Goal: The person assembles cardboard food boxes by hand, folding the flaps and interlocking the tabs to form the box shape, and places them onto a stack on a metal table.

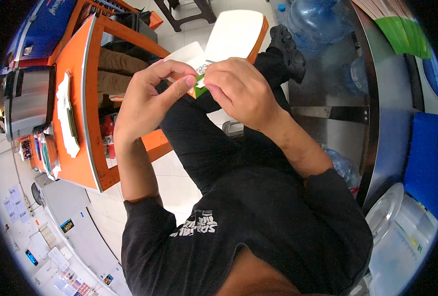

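A paper food carton is held up between my hands above my lap, its inside white and its outer side orange with a green corner. A small printed black-and-white patch shows on its inner face. My left hand pinches the green corner between thumb and forefinger. Right beside it, my right hand has its fingers curled and pressed onto the same corner, so the carton's folded edge there is partly hidden. The larger white panel stands out beyond my hands.
An orange table at left bears a stack of flat paper pieces and a steel appliance. At right is a metal counter with green-edged cartons; large blue water bottles stand beneath it. A dark stool is ahead.
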The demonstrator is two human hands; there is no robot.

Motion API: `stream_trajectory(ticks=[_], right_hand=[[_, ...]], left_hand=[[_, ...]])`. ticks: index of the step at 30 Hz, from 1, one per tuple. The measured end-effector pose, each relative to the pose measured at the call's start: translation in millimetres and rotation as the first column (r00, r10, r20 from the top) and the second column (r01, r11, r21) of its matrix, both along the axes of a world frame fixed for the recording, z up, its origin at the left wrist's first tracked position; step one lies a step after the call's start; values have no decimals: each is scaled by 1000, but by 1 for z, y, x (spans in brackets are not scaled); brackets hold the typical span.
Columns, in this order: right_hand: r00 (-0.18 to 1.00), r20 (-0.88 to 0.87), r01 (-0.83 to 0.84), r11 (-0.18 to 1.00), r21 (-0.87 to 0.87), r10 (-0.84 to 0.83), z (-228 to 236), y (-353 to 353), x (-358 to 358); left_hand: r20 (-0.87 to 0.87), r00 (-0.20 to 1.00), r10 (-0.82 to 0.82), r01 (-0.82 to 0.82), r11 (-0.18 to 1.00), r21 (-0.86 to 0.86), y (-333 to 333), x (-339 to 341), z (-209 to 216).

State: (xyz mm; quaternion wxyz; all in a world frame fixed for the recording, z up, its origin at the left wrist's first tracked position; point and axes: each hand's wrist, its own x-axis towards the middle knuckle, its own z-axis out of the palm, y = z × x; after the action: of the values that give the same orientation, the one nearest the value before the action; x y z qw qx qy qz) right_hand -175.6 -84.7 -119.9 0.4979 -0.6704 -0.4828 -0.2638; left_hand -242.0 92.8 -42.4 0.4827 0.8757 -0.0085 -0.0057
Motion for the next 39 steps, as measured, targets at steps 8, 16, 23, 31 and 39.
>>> stream_trajectory(ticks=[8, 16, 23, 31, 39], right_hand=[[993, 105, -58, 996, 71, 50, 10, -3, 4], [995, 90, -58, 997, 57, 53, 7, -5, 4], [980, 141, -122, 986, -118, 138, 13, -10, -2], [969, 91, -213, 965, -152, 228, 4, -8, 0], [955, -133, -286, 939, -188, 264, -2, -8, 1]], left_hand=[[-43, 997, -67, 61, 992, -115, 0, -1, 6], [-137, 983, -121, 75, 951, -301, -1, 3, 8], [-415, 829, -376, 253, 912, -322, 27, 21, 1], [-470, 719, -513, 264, 826, -498, 35, 21, -31], [-526, 714, -462, 194, 853, -485, 31, 18, -42]])
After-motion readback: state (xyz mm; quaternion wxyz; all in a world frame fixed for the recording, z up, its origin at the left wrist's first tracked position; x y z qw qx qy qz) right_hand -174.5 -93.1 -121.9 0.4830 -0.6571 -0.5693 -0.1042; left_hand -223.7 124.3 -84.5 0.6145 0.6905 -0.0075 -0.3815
